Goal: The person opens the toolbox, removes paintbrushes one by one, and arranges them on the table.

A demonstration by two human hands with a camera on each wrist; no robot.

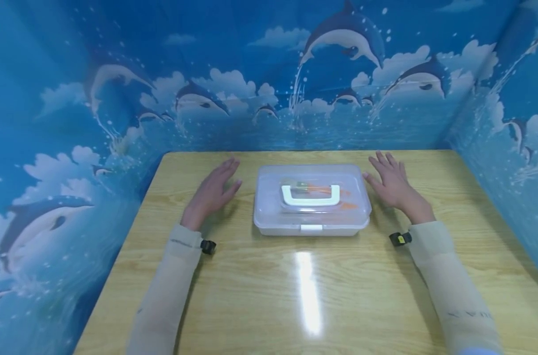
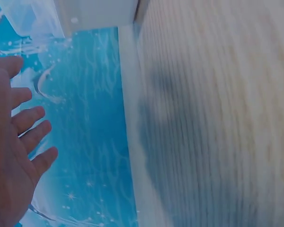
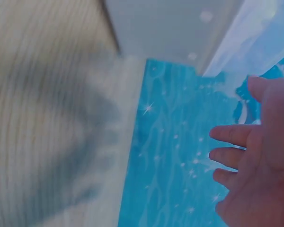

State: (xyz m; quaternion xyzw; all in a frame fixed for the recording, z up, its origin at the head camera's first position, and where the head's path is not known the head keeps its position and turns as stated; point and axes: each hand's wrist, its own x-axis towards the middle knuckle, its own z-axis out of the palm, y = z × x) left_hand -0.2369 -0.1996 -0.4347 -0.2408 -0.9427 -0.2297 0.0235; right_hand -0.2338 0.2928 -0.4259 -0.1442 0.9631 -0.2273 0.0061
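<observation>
A translucent plastic box (image 1: pixel 269 217) with a lid, a white carrying handle (image 1: pixel 311 201) and a white front latch (image 1: pixel 311 228) sits on the table. Through the lid, orange and greenish items show blurred. To its left, my left hand (image 1: pixel 212 192) is held with fingers extended, apart from the box. On the other side my right hand (image 1: pixel 395 187) has its fingers spread, the thumb close by the box's right edge. Both hands hold nothing. Each wrist view catches part of the box wall, with the left palm (image 2: pixel 9 161) and right palm (image 3: pixel 265 170) facing inward.
The wood-grain table (image 1: pixel 251 296) carries a bright light reflection in front of the box. A blue curtain printed with dolphins (image 1: pixel 251 64) surrounds the table at the back and sides. Small black cameras (image 1: pixel 208 247) sit at both wrists.
</observation>
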